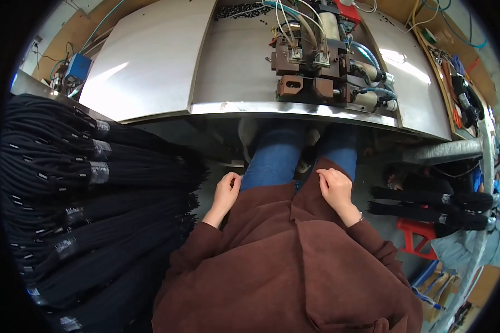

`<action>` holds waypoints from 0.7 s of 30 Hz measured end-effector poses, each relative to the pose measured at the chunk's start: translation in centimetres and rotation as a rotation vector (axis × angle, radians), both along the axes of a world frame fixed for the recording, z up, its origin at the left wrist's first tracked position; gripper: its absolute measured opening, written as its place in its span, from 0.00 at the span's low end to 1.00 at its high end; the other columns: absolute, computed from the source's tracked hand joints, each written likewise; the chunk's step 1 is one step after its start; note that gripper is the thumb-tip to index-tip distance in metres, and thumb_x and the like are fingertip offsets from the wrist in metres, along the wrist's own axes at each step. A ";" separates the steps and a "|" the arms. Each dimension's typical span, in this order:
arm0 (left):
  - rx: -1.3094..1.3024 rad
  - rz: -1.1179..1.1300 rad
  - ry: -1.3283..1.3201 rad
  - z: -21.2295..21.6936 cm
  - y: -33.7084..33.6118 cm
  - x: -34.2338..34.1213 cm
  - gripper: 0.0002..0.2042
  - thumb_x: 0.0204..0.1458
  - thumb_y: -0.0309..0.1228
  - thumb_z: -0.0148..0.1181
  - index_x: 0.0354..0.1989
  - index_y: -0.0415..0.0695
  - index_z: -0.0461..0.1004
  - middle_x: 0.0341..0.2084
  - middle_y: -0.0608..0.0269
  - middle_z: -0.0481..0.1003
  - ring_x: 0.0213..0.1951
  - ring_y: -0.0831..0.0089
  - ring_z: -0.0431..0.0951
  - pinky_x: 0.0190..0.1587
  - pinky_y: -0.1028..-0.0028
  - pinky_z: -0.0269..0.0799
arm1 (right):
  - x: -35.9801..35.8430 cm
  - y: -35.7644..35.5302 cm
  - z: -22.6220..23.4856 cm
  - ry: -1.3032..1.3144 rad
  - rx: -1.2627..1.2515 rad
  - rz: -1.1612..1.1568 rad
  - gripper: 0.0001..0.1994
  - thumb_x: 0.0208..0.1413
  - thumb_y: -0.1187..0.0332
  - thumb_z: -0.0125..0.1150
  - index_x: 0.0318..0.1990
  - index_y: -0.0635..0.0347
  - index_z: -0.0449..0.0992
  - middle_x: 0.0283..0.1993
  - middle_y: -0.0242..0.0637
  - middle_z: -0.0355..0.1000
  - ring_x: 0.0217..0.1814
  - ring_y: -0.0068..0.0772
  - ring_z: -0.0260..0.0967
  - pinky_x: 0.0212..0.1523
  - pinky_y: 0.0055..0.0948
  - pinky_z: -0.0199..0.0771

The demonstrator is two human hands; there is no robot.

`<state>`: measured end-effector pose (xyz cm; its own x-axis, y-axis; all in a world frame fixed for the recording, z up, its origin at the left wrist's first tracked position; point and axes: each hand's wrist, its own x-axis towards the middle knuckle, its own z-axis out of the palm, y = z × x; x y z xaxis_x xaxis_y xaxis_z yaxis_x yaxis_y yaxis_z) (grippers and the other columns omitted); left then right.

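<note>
Head view: left hand (226,188) rests curled beside the left thigh, grip closed on nothing visible. Right hand (335,187) lies curled on the brown garment (283,250), grip empty. Black cord bundles (89,183) stacked left; steel worktop (150,61) ahead carries a clamp fixture (311,61).

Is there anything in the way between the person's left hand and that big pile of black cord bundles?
Nothing visible blocks it. The left hand rests curled beside the blue-jeaned knee, and the black cord bundles lie stacked just to its left, with only a small open gap between them. The right hand rests on the brown garment.
</note>
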<state>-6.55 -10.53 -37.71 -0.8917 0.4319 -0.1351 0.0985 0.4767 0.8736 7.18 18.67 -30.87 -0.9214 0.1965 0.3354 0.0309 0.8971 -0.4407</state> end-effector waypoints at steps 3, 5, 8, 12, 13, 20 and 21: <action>-0.016 0.045 0.013 -0.4 0.1 0.5 0.08 0.54 0.30 0.49 0.30 0.38 0.70 0.27 0.53 0.73 0.32 0.60 0.74 0.36 0.69 0.68 | 1.1 0.1 -0.7 0.065 0.056 -0.001 0.05 0.43 0.76 0.57 0.30 0.57 0.74 0.24 0.34 0.67 0.27 0.35 0.68 0.27 0.31 0.67; -0.024 0.059 0.025 -0.6 -0.1 1.2 0.08 0.54 0.30 0.48 0.31 0.38 0.70 0.28 0.53 0.73 0.33 0.59 0.75 0.36 0.69 0.68 | 1.4 0.6 -0.7 0.099 0.028 -0.004 0.05 0.43 0.76 0.57 0.30 0.57 0.74 0.23 0.34 0.66 0.25 0.35 0.66 0.27 0.31 0.67; -0.022 0.102 0.045 -1.6 -0.8 1.5 0.10 0.55 0.32 0.46 0.33 0.38 0.71 0.30 0.52 0.74 0.35 0.56 0.75 0.38 0.68 0.68 | 1.7 0.9 -0.8 0.140 0.016 -0.010 0.05 0.43 0.76 0.57 0.30 0.57 0.74 0.22 0.34 0.66 0.25 0.35 0.66 0.26 0.31 0.66; -0.099 0.066 0.053 -2.0 -1.0 1.4 0.12 0.56 0.34 0.45 0.35 0.38 0.72 0.32 0.51 0.74 0.37 0.54 0.74 0.40 0.66 0.68 | 1.9 0.8 -1.1 0.171 0.016 -0.017 0.06 0.42 0.77 0.57 0.30 0.57 0.74 0.23 0.34 0.66 0.25 0.35 0.66 0.27 0.31 0.66; -0.102 0.064 0.057 -2.2 -1.0 1.3 0.12 0.56 0.34 0.45 0.35 0.38 0.72 0.32 0.51 0.74 0.37 0.54 0.74 0.40 0.66 0.68 | 1.9 0.7 -1.1 0.176 0.015 -0.023 0.06 0.42 0.77 0.57 0.30 0.57 0.74 0.23 0.34 0.66 0.25 0.35 0.66 0.27 0.31 0.66; -0.117 0.089 0.106 -3.2 -1.0 1.3 0.13 0.56 0.34 0.44 0.35 0.38 0.72 0.34 0.50 0.74 0.40 0.53 0.73 0.43 0.64 0.67 | 2.4 0.7 -1.1 0.186 0.036 -0.052 0.06 0.42 0.77 0.57 0.30 0.57 0.74 0.23 0.34 0.66 0.25 0.36 0.66 0.27 0.31 0.66; -0.116 0.097 0.104 -3.3 -1.0 1.3 0.13 0.56 0.34 0.44 0.35 0.38 0.72 0.34 0.50 0.74 0.40 0.53 0.73 0.43 0.64 0.67 | 2.4 0.6 -1.2 0.179 0.040 -0.055 0.06 0.42 0.77 0.57 0.30 0.57 0.74 0.23 0.34 0.67 0.25 0.36 0.66 0.27 0.31 0.66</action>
